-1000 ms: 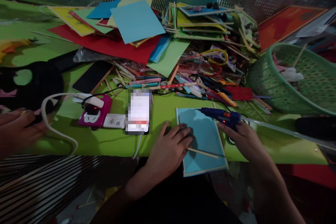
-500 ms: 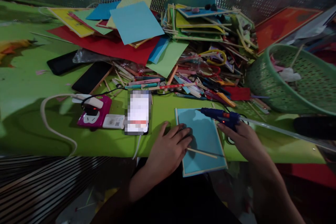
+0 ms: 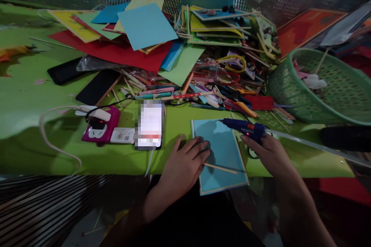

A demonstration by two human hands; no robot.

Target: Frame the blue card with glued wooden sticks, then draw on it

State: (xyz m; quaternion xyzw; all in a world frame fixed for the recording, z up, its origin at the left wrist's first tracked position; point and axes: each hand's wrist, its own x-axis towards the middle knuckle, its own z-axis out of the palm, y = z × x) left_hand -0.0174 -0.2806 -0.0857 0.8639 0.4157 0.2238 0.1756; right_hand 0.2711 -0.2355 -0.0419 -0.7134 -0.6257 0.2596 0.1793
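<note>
A blue card point(image 3: 222, 150) edged with thin wooden sticks lies at the near edge of the green table point(image 3: 121, 158). My left hand point(image 3: 184, 164) rests on the card's left side with the fingers spread flat; a loose wooden stick point(image 3: 220, 168) juts out from under it across the card. My right hand point(image 3: 268, 152) grips a blue glue gun point(image 3: 242, 126), whose nozzle points left over the card's top right corner. A clear glue stick point(image 3: 313, 144) trails from the gun to the right.
A phone point(image 3: 149, 124) and a pink power strip point(image 3: 100, 129) with a white cable lie left of my hand. Coloured paper sheets point(image 3: 145, 27), sticks, pens and scissors are heaped behind. A green mesh basket point(image 3: 321, 85) stands at the right.
Another person's hand and a black object at the far left have gone from view. My hands, the card and the glue gun have hardly moved.
</note>
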